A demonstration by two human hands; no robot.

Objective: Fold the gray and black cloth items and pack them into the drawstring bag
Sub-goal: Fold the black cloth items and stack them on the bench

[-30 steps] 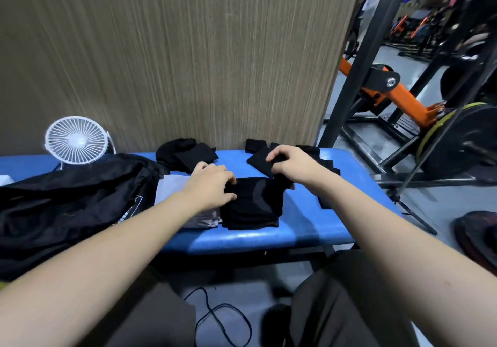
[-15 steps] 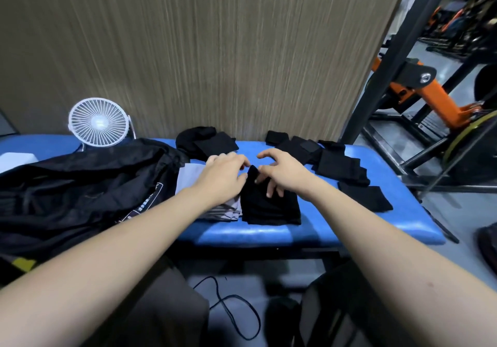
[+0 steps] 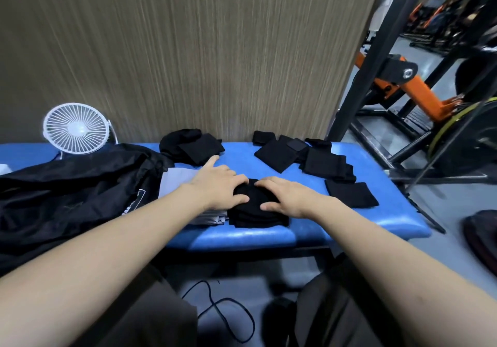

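Note:
A stack of folded black cloths (image 3: 255, 212) lies near the front edge of the blue bench (image 3: 242, 236). My left hand (image 3: 220, 185) rests flat on the stack's left side, fingers spread, forefinger pointing away. My right hand (image 3: 285, 196) lies flat on its right side. A folded gray cloth (image 3: 174, 182) sits just left of the stack, partly under my left wrist. The black drawstring bag (image 3: 70, 190) is heaped on the bench's left part. More black cloths lie at the back (image 3: 193, 146), at the back right (image 3: 279, 153) and to the right (image 3: 349, 193).
A small white fan (image 3: 76, 129) stands at the back left against the wood-grain wall. A black rack post (image 3: 357, 77) and an orange gym machine (image 3: 419, 91) stand to the right. A black cable (image 3: 223, 309) lies on the floor between my knees.
Both hands went from pinching and folding the black cloth to lying flat on the folded stack. The view shifted a little, showing more of the bench's right end.

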